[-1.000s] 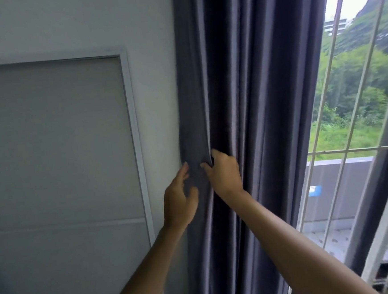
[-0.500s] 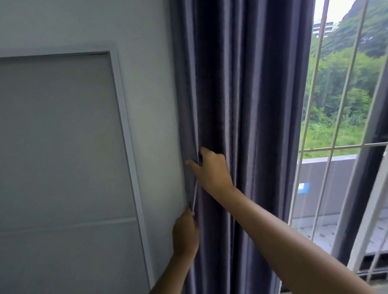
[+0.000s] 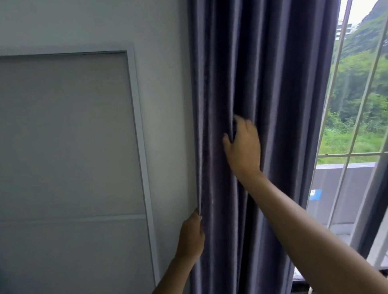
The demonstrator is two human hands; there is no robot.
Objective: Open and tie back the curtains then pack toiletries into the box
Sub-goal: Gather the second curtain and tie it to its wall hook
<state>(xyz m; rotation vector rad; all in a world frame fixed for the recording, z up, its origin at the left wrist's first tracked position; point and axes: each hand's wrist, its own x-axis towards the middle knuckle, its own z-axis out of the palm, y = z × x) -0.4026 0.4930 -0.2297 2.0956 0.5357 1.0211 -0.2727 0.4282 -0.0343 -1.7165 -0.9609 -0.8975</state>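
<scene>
Curtain (image 3: 265, 94): dark grey-purple, gathered into vertical folds, hanging between the white wall (image 3: 164, 102) on the left and the window (image 3: 371, 109) on the right. It fills the middle of the view top to bottom. The toiletries and the box are out of frame.

Left hand (image 3: 191, 237): low, at the curtain's left edge, right against the wall. Thumb and fingers pinch the pale hem edge; the edge runs up taut from the pinch point. Fingers are pressed together, curled round the fabric; fingertips are hidden behind the cloth.

Right hand (image 3: 244, 147): higher and to the right, on the front of the folds, back of the hand facing the camera. Thumb is hooked on one fold to the left, the other fingers tuck into the next fold, so a pleat sits between thumb and fingers. The fingertips are motion-blurred, so I cannot tell how tight the grip is.

Hands are well apart vertically, the left one nearer the bottom of the view. Both forearms come in from the bottom edge.

Left of the curtain: a flat grey panel with white frame (image 3: 138, 128) set in the wall, with a horizontal seam low down.

Right: white window bars (image 3: 344, 176), slanted in this wide-angle view. Beyond them a grey parapet, green hillside, a distant building and bright sky.
</scene>
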